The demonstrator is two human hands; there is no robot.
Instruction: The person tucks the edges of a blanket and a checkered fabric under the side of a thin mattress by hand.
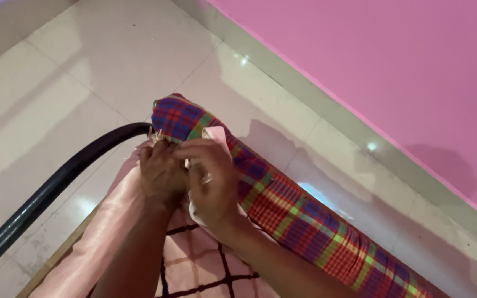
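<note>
Hidden: fingertips of left hand (161,174) are masked by right hand (210,182).
Fingers: pink cloth (216,135) is pinched at the corner of the plaid mattress (282,212).
Cut off: black bed rail (45,193).

Both hands sit right at the corner of the checked mattress (299,215), a thick padded edge in red, blue and green plaid running diagonally from upper left down to the lower right. A pale pink sheet (111,221), smooth and shiny, is bunched up at that corner, a fold of it poking out above the fingers. The left hand (161,174) and right hand (211,182) press together, pinching the pink cloth against the plaid end.
</note>
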